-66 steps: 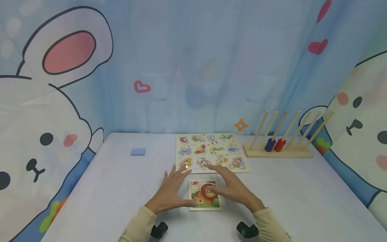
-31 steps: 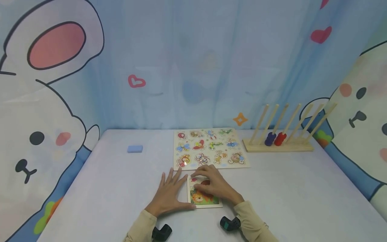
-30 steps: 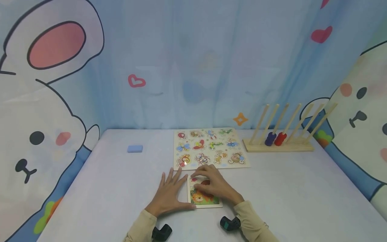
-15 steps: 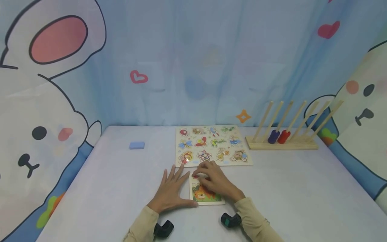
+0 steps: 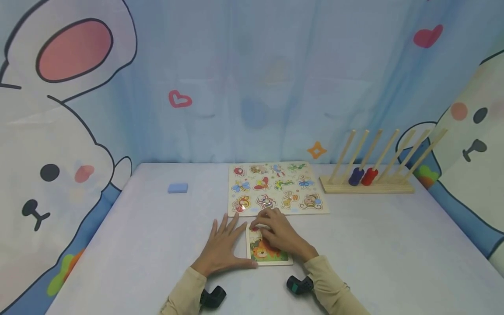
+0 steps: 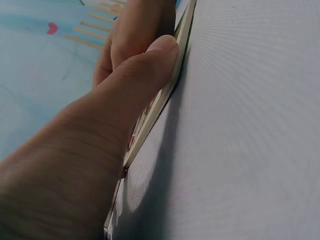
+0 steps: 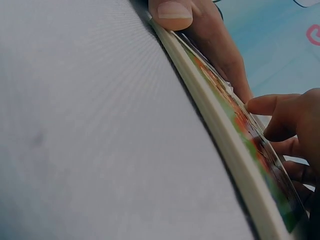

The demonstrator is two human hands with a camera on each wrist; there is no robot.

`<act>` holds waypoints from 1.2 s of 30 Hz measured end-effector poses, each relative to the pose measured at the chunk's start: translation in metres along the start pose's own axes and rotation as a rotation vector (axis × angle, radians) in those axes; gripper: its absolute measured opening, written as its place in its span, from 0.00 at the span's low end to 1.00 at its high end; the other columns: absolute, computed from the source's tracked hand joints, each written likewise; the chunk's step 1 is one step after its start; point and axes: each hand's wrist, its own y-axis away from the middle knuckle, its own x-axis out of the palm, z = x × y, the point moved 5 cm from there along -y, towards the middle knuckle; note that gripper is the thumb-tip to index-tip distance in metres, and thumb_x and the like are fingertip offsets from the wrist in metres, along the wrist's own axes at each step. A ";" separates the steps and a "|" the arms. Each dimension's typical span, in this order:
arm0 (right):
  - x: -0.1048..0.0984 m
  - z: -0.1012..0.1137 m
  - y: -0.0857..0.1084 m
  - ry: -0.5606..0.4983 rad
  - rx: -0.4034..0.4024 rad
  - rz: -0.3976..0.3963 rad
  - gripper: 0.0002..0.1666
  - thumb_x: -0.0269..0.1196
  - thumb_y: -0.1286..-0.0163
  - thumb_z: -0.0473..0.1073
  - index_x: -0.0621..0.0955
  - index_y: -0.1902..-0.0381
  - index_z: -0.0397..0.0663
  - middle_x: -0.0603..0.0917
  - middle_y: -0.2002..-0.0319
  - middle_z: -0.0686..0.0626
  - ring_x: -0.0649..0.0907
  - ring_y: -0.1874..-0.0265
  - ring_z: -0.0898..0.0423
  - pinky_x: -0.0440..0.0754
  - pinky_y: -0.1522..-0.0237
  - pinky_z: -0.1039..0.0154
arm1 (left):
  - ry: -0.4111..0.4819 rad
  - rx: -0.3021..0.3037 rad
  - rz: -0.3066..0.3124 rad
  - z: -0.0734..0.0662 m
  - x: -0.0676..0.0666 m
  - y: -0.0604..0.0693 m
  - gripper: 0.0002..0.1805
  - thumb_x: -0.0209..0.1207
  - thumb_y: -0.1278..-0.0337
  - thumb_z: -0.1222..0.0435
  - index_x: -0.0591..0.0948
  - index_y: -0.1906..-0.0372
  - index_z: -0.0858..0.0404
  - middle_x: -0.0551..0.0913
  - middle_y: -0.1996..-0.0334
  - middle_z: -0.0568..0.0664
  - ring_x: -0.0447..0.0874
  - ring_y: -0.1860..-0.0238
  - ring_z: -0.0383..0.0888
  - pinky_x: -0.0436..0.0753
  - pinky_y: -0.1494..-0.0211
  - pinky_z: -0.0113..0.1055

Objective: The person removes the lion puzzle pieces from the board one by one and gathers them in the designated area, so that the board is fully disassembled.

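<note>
The puzzle [image 5: 264, 254], probably stiff, is best edge-held; left hand [image 5: 221, 249] is spread against it; pinching by right hand [image 5: 281, 232] cannot be confirmed.

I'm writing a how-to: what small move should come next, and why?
Perhaps the right hand should press lightly: its fingertips meet the small picture board at its far left, and the thumb of the left hand touches its near-left corner, likely steadying it.
</note>
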 end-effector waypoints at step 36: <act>0.000 0.002 -0.002 0.067 -0.034 0.027 0.21 0.54 0.36 0.31 0.82 0.55 0.63 0.75 0.51 0.52 0.72 0.49 0.50 0.70 0.45 0.44 | -0.009 0.006 -0.015 -0.002 -0.002 0.000 0.60 0.57 0.66 0.24 0.60 0.26 0.51 0.45 0.23 0.51 0.34 0.24 0.57 0.36 0.26 0.59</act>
